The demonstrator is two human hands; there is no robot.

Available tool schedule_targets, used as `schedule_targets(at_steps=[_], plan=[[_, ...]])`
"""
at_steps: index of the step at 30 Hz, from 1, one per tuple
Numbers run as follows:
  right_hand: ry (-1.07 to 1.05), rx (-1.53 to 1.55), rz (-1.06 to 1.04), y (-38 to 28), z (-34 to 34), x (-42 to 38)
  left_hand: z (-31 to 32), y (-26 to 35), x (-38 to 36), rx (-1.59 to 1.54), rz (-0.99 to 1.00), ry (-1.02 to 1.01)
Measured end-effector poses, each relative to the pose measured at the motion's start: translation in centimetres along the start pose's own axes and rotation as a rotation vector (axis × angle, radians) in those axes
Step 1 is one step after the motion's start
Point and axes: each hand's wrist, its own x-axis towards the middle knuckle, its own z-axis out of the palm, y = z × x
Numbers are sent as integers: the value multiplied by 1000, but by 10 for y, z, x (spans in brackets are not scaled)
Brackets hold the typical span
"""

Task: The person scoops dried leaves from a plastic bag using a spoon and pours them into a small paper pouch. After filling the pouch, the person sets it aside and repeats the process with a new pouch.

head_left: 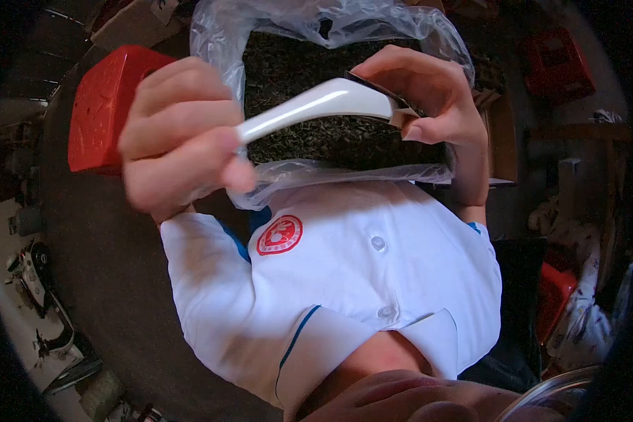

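Observation:
My left hand [179, 133] is closed around the handle of a white spoon [323, 102], its fingers slightly blurred. The spoon's wide end points right and meets the mouth of a small packet [401, 114] with a dark edge and a tan inner face. Curved around that packet is my right hand [439, 95], thumb below and fingers above. Most of the packet is hidden by the hand and spoon. Beneath both hands lie dark dried leaves [309, 148], filling a box lined with a clear plastic bag [218, 35].
A red plastic stool [102, 105] stands at the left, beside the lined box. Cardboard [503, 137] shows at the box's right side. Farther right is a red crate [555, 67]. A motor scooter [42, 288] is at the lower left, over the dark floor [105, 281].

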Motion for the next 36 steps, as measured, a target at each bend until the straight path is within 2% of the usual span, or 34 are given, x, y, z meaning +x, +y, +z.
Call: schedule_targets(at_steps=[4,7,9,11,12,18,22,25,28,29,30,31,33,34,36], plan=[[52,58,37,-2,3,3,26,-2,2,110,75,-49],[33,-100,98,0,-5,1,34,0,2,205,162,-65],[20,-163,40,4,-3,0,38,2,1,234,183,-87],[1,-187,-66,13,0,-1,39,-4,0,149,178,-121],[-102,-270,-47,7,-3,1,40,-6,-1,111,163,-132],[-44,-312,-3,-5,-2,6,26,-3,13,152,116,-203],[12,-326,-76,1,-4,0,2,10,24,231,88,-276],[62,-363,-98,7,-11,-5,-8,10,24,237,81,-162],[47,-419,-114,3,-12,-6,-18,22,21,295,8,-63],[24,-455,-121,-5,10,-12,-27,54,13,355,-14,-31],[21,-480,-117,-7,11,-14,-37,55,8,369,-1,6],[78,-453,-152,-7,12,-16,-35,64,7,468,-126,111],[190,-395,-223,-2,15,-22,-55,66,5,412,-300,46],[214,-207,-237,-3,16,-23,-56,66,2,474,-416,25],[243,-203,-297,1,11,-25,-52,58,0,541,-550,-110]])
